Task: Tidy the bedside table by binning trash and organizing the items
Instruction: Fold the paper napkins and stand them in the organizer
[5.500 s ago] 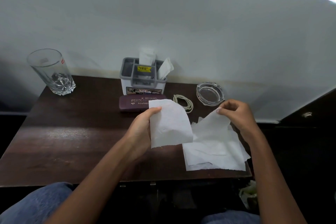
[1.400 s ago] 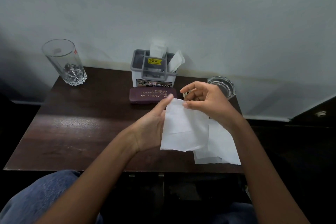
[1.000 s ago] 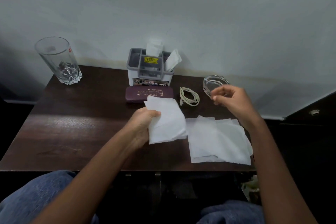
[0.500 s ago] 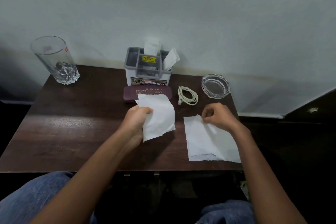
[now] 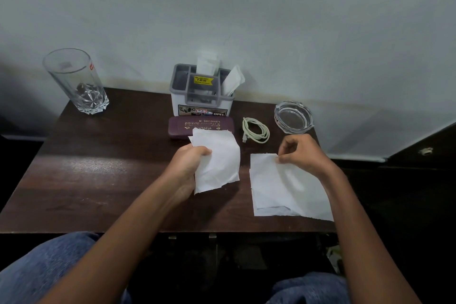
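Gripping a white tissue point(image 5: 218, 160) by its left edge, the left hand point(image 5: 190, 163) has its fingers curled round the paper, and the sheet hangs just above the dark wooden table point(image 5: 98, 168), its upper corner overlapping the maroon glasses case point(image 5: 180, 127) in this view. The right hand point(image 5: 303, 153) pinches the far edge of a stack of tissues point(image 5: 283, 187) between thumb and fingertips; that stack lies flat near the table's front right corner, with a lower sheet peeking out at its near edge. Behind the glasses case, against the wall, stands a grey-and-white organizer point(image 5: 202, 92) with papers sticking up from its compartments. A coiled pale cable point(image 5: 256, 131) lies between the case and a glass ashtray point(image 5: 293, 117) at the back right. A tall drinking glass point(image 5: 76, 81) stands upright at the back left corner.
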Demonstrator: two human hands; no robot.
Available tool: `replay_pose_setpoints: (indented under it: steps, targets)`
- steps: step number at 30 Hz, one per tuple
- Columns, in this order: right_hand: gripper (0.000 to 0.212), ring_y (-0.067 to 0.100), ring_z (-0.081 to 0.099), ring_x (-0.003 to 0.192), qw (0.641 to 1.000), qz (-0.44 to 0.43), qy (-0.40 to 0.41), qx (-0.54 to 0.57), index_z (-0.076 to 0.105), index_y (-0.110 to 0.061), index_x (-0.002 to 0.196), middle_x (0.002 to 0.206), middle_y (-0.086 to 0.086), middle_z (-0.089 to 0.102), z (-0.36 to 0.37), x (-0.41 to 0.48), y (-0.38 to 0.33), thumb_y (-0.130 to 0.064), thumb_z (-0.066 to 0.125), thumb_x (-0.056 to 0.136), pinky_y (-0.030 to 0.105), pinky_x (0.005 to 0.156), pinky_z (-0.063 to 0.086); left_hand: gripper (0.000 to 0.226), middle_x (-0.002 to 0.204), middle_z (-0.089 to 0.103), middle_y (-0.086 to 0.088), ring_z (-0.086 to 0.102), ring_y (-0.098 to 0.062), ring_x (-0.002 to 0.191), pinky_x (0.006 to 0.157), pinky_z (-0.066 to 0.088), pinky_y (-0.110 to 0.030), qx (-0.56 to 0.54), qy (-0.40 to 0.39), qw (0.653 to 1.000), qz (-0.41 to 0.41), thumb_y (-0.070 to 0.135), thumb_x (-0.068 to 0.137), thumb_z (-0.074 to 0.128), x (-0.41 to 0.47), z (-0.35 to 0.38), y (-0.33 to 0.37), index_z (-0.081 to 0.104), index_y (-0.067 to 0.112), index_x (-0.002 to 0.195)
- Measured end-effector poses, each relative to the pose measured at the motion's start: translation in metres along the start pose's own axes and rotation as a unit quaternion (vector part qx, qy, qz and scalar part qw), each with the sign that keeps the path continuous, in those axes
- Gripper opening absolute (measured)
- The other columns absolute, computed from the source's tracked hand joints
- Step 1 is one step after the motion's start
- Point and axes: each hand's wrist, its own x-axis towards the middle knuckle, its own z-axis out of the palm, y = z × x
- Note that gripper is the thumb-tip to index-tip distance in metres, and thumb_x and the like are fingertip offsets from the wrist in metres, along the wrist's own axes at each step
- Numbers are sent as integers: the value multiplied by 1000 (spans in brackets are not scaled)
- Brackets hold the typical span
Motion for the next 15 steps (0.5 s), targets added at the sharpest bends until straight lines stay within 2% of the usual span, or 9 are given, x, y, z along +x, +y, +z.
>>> replay_pose_setpoints:
  steps: [5,9,11,15]
  targets:
    - [27,12,52,60,998,-8,12,56,60,-16,57,59,1,59,-5,2,4,5,74,66,27,63,41,25,104,66,-14,63,-29,84,72,53,-43,8,-10,1000,-1,3,90,46,-1,0,0,59,7,111]
    - [27,-3,51,49,990,-25,22,134,57,-13,65,62,2,58,-9,-3,-6,11,68,71,10,49,39,26,109,65,-16,63,-30,85,70,53,-42,9,-8,1000,-5,3,90,47,-2,1,1,60,6,112]
    - [27,-1,52,52,985,-35,26,166,59,-16,70,64,0,60,-10,-4,-12,10,67,73,12,45,38,26,110,65,-16,63,-32,89,71,53,-43,11,-8,1000,-5,3,89,47,-2,1,0,60,5,112]
    - [29,8,55,61,965,-79,20,250,66,-15,75,66,-3,63,-16,-10,-28,14,60,75,16,56,45,28,114,65,-17,63,-36,101,82,52,-47,14,-14,1000,-1,4,89,47,-1,1,-2,60,5,114]
